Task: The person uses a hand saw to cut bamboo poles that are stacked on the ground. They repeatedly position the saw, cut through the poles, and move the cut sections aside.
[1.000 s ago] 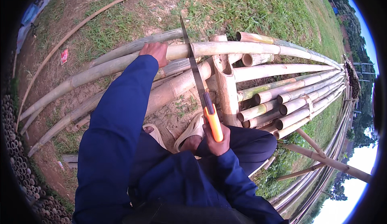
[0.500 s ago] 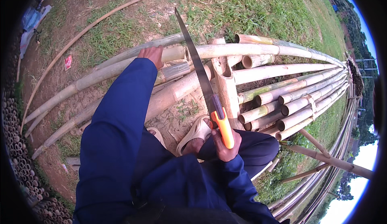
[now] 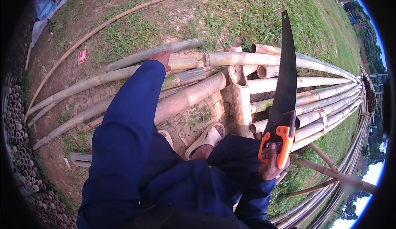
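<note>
Bamboo poles [image 3: 305, 82] on grassy dirt [image 3: 231, 14]

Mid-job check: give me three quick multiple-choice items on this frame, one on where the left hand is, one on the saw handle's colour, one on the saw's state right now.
1. Where is the left hand?
A. on a bamboo pole
B. on the sandal
C. on the saw blade

2. What colour is the handle of the hand saw?
A. blue
B. orange and black
C. green

3. What state is the saw in?
A. lying on the grass
B. cutting into a pole
C. held up, blade clear of the poles

Answers:
1 A, the fingers rest on the bamboo pole at the end of the blue sleeve.
2 B, orange grip with black inlay in the right hand.
3 C, the blade points upward, its teeth touching nothing.
</note>
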`<state>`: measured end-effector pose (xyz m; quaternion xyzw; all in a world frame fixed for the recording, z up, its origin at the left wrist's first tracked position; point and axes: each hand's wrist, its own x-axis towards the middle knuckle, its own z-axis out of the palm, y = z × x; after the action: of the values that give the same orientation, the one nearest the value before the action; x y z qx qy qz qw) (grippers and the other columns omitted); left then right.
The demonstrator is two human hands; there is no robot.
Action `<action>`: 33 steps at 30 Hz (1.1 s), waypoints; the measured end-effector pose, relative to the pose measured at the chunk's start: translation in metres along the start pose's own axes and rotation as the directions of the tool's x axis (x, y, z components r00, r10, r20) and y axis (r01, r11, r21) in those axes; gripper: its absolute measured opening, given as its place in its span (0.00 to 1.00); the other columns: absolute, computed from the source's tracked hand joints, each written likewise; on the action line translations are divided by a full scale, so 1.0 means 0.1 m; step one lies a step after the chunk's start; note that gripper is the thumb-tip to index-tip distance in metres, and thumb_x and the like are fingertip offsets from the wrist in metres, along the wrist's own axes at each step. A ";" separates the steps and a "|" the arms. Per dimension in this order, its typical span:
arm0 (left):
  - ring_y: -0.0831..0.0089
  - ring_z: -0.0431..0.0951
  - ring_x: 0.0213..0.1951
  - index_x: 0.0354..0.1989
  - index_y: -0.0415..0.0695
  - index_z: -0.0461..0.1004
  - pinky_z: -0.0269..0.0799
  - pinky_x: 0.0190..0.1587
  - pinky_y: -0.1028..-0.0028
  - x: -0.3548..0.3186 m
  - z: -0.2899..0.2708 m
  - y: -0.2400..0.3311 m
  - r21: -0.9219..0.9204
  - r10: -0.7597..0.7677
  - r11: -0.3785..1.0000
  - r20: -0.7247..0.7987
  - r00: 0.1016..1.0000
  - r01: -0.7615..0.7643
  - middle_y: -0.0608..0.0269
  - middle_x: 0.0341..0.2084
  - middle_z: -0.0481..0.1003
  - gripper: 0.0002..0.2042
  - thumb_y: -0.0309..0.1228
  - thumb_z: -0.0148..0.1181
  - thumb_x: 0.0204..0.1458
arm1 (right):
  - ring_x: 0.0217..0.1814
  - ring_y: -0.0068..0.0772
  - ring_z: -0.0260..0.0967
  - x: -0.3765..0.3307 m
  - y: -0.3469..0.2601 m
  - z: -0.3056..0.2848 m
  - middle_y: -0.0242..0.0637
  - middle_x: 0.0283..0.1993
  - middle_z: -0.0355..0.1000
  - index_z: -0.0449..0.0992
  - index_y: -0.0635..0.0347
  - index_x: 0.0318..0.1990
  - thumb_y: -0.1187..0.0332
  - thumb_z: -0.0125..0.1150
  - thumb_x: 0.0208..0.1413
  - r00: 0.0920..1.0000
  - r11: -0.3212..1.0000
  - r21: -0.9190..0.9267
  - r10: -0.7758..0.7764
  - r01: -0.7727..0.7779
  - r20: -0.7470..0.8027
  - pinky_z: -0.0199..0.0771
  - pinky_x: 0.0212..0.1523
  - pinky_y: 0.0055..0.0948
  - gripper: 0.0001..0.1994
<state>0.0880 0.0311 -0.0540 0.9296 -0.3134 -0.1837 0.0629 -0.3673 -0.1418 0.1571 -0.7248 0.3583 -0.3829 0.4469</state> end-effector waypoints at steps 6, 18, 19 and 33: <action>0.53 0.72 0.64 0.65 0.48 0.69 0.69 0.66 0.58 -0.24 -0.34 -0.22 -0.057 -0.082 0.995 -0.025 0.996 0.080 0.52 0.62 0.73 0.33 0.32 0.70 0.47 | 0.18 0.19 0.64 0.12 -0.17 -0.63 0.30 0.19 0.68 0.75 0.67 0.36 0.75 0.63 0.63 0.972 0.997 -0.058 -0.057 0.045 -0.228 0.62 0.23 0.20 0.05; 0.77 0.76 0.17 0.47 0.37 0.78 0.71 0.20 0.74 0.33 -0.49 -0.19 -0.621 0.096 0.758 -0.195 0.976 -0.199 0.60 0.23 0.81 0.11 0.29 0.60 0.61 | 0.34 0.35 0.68 -1.07 0.33 -1.36 0.41 0.35 0.68 0.65 0.67 0.49 0.76 0.59 0.57 0.922 0.973 -0.200 0.032 -0.117 -0.385 0.71 0.38 0.33 0.14; 0.78 0.76 0.18 0.47 0.36 0.78 0.71 0.21 0.75 0.38 -0.44 -0.06 -0.696 0.070 0.702 -0.146 0.987 -0.152 0.61 0.23 0.81 0.11 0.30 0.59 0.62 | 0.34 0.39 0.68 -1.26 0.33 -1.30 0.43 0.35 0.68 0.65 0.67 0.50 0.75 0.60 0.58 0.931 0.944 -0.286 0.052 -0.165 -0.362 0.70 0.38 0.36 0.15; 0.72 0.81 0.27 0.46 0.39 0.81 0.75 0.27 0.71 0.56 -0.35 1.40 -0.515 0.163 0.797 -0.317 0.934 -0.314 0.57 0.24 0.82 0.11 0.31 0.59 0.61 | 0.54 0.66 0.67 -2.07 2.02 -1.19 0.58 0.49 0.68 0.64 0.66 0.56 0.71 0.59 0.60 0.910 0.748 -0.545 0.195 -0.379 -0.365 0.68 0.52 0.55 0.19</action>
<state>0.0641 -0.1142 -0.0060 0.8386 -0.3507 -0.1359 0.3941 -0.6002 -0.0770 -0.0412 -0.7013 0.6301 -0.2743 0.1896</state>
